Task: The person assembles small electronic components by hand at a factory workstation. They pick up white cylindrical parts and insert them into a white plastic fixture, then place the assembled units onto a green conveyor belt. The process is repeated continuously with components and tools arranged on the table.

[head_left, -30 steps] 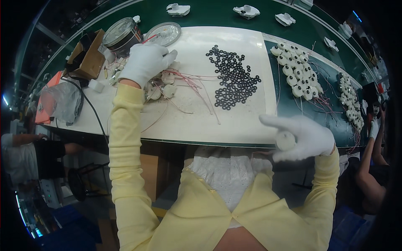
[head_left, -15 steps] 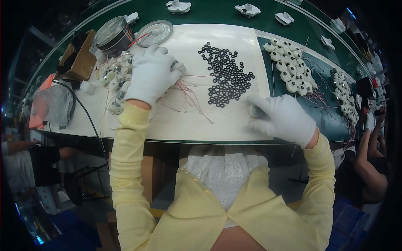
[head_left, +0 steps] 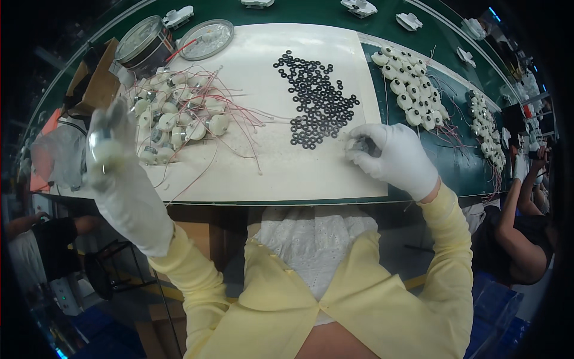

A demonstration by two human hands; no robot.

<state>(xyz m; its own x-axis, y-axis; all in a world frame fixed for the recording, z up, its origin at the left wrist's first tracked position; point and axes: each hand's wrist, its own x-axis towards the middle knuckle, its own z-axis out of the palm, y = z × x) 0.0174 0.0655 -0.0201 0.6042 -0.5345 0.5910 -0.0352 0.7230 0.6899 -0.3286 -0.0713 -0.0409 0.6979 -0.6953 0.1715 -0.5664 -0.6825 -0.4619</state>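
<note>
My left hand (head_left: 122, 185), in a white glove, is raised at the left, near the table's front edge. Its closed fingers hold a shiny silver-and-cream small motor (head_left: 103, 157), slightly blurred. To its right lies a heap of small round motors (head_left: 194, 128) with thin red and white wires. My right hand (head_left: 397, 157), also gloved, is low over the right part of the white sheet. Thumb and fingers pinch a small round grey part (head_left: 362, 145), mostly covered by the glove. Just beyond it spread many black rubber rings (head_left: 323, 102).
Rows of cream motors with black centres (head_left: 412, 90) stand on the green mat at right, wires trailing. A round tin (head_left: 143, 45), a clear lid (head_left: 206, 40), a cardboard box (head_left: 101, 81) and a plastic bag (head_left: 60, 158) sit at left. White housings (head_left: 359, 7) line the far green belt.
My left hand has left the motor heap, moving left and toward me, uncovering the heap and its wires. My right hand has shifted slightly left, still pinching the grey part.
</note>
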